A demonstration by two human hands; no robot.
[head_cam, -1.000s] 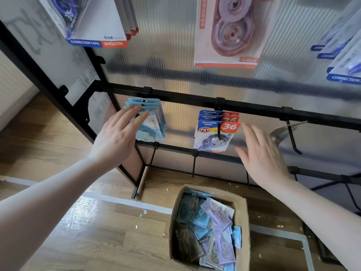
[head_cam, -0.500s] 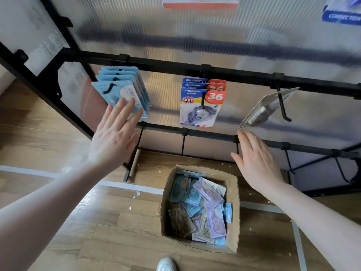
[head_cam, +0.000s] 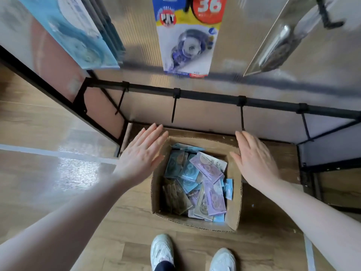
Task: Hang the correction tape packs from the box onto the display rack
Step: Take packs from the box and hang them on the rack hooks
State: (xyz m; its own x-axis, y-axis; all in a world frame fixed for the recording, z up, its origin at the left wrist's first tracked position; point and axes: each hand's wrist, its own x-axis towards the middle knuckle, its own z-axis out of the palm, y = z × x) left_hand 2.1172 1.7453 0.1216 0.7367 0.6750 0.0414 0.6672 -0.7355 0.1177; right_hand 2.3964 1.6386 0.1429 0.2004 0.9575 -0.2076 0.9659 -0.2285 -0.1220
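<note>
Below, a cardboard box [head_cam: 233, 202] sits on the wooden floor [head_cam: 58, 124] at the foot of the display rack [head_cam: 214, 98], and loose correction tape packs [head_cam: 197, 178] lie heaped inside it, blue, lilac and dull brown ones overlapping so that no count is possible. Both hands are spread flat with nothing in them: the left hand [head_cam: 143, 153] is poised over the box's near-left corner, hiding that part of the rim, and the right hand [head_cam: 254, 159] sits above the right wall; whether either touches the cardboard cannot be told. Their fingers [head_cam: 154, 133] are straight and released.

On the rack above, a pack marked "36" [head_cam: 187, 42] hangs at the middle, its top cut off by the frame edge. A stack of pale blue packs [head_cam: 78, 36] hangs to the left, blurred and likewise cropped. To the right a clear-fronted pack [head_cam: 283, 42] hangs tilted, its print unreadable under glare. Four bare hooks [head_cam: 173, 110] project from the lower bar. Two white shoes [head_cam: 162, 251] show at the bottom edge.
</note>
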